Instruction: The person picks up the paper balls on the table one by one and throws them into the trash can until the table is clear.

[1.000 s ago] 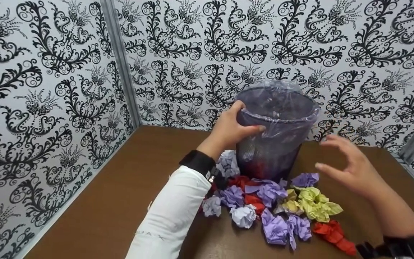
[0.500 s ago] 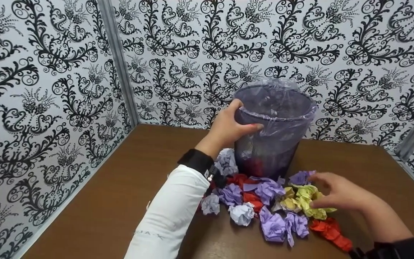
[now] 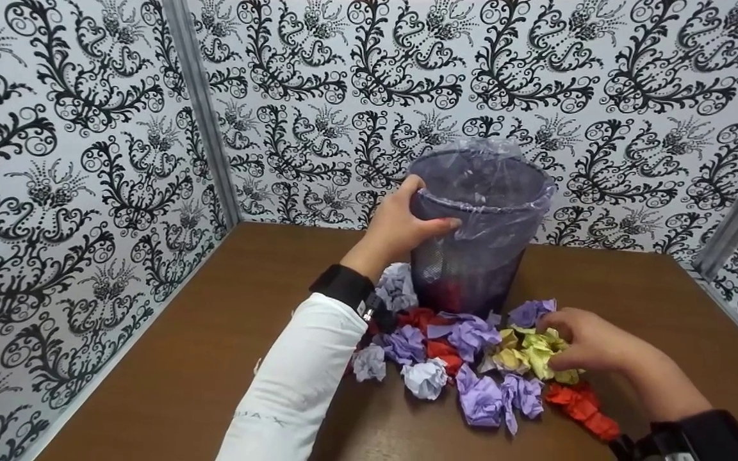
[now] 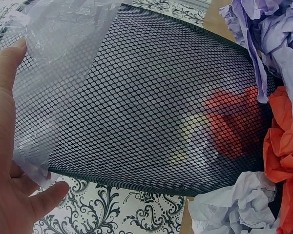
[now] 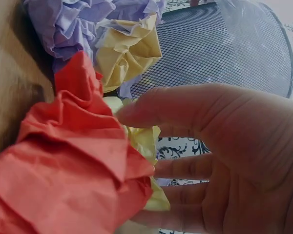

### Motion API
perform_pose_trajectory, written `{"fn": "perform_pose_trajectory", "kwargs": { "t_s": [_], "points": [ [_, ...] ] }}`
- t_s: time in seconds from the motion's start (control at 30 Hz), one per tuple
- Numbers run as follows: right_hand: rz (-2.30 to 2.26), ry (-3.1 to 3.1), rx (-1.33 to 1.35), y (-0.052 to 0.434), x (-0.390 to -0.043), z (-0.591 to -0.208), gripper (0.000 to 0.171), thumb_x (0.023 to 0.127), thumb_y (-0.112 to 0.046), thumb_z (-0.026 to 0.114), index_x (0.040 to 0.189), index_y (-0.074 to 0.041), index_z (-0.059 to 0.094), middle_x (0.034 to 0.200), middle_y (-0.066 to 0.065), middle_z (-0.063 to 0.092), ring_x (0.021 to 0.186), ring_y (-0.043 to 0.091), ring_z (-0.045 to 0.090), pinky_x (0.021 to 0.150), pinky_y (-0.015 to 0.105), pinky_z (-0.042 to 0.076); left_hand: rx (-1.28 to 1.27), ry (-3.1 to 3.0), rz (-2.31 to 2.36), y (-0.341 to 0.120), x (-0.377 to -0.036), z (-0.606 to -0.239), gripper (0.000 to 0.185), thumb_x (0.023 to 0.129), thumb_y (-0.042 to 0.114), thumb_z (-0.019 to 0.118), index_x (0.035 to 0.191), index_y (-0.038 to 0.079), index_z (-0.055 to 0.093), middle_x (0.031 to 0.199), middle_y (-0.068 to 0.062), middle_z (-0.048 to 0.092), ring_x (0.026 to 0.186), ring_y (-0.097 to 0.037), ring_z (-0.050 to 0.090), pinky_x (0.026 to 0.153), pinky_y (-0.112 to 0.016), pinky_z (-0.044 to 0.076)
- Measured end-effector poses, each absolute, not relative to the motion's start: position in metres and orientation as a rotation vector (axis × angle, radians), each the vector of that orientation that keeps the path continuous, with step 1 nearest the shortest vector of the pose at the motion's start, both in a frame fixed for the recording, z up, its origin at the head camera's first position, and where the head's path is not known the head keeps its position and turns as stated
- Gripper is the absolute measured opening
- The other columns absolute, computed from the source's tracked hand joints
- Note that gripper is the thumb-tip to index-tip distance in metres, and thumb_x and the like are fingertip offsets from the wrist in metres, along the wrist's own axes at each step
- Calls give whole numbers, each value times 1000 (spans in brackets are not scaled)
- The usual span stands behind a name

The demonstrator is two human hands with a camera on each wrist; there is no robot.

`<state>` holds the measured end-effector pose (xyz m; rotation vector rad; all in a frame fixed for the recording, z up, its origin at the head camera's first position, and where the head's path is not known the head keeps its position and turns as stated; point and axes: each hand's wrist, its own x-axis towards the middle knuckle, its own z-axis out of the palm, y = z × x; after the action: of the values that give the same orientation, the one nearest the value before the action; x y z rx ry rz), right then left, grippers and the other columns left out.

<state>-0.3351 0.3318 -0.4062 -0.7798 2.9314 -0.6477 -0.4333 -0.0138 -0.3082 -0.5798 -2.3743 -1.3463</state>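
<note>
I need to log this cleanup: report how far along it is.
Some red and yellow paper already shows through the bin. The left hand grips its rim; the right hand closes on a yellow paper ball. About a dozen paper balls remain on the table.

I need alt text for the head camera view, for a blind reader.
A person's left hand grips the rim of a black mesh bin lined with plastic, while the right hand closes on a yellow paper ball among crumpled papers on a brown table.
</note>
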Motion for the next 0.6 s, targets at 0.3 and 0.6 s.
{"fn": "perform_pose_trajectory", "kwargs": {
  "t_s": [0.3,0.6],
  "points": [
    [-638,2932,-814,329,-335,-405,40,59,-11,76,96,-19,64,83,4,54,67,13,49,52,26,43,-581,-2362,-1338,-14,-433,-308,75,52,71,81,108,33,50,98,10,63,87,-11,63,72,-29,54],
    [-633,2884,-832,328,-334,-409,50,56,-12,80,102,-17,61,90,3,60,78,20,54,60,28,45,-589,-2349,-1328,-14,-434,-310,75,51,73,80,105,32,49,94,8,64,82,-11,63,67,-28,54]
  ]
}}
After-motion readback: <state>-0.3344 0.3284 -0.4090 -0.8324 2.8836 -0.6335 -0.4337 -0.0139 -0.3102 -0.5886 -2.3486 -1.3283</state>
